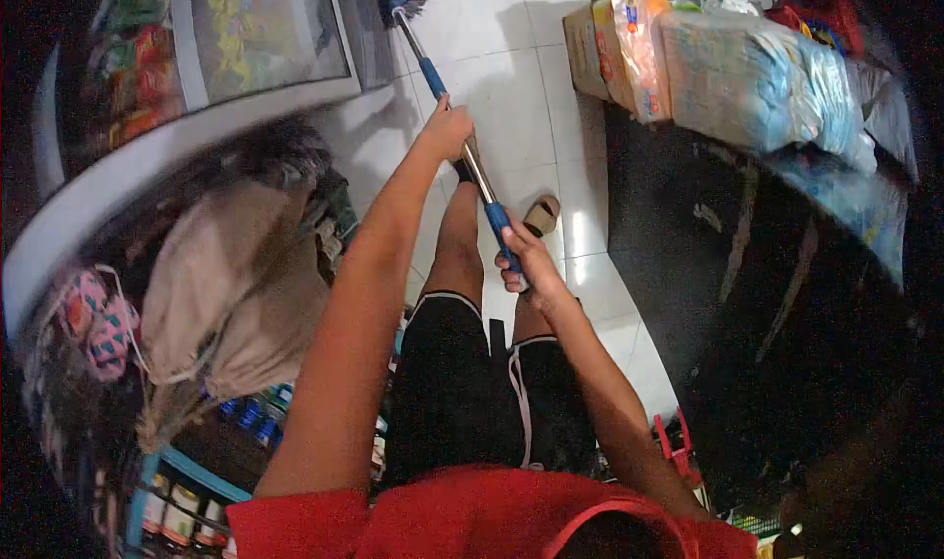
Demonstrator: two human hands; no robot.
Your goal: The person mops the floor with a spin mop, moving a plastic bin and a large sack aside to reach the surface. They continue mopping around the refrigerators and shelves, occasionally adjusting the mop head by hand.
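A mop (418, 46) with a metal pole and blue grips runs from the top of the view down toward my body. Its blue head with grey strands rests on the tiled floor beside a glass case. My left hand (447, 128) is wrapped round the pole at mid-length. Lower down, my right hand (528, 257) grips the blue handle near its end, between my legs. Both hands are closed on the pole, the left one farther from my body.
The glass display case (265, 102) with packets stands at upper left. Tan sacks (221, 269) hang below it, above shelves of bottles (182, 515). Wrapped packages (747, 72) sit on a dark surface (678, 205) at right. My sandalled foot (542, 215) is on the tiles (501, 117).
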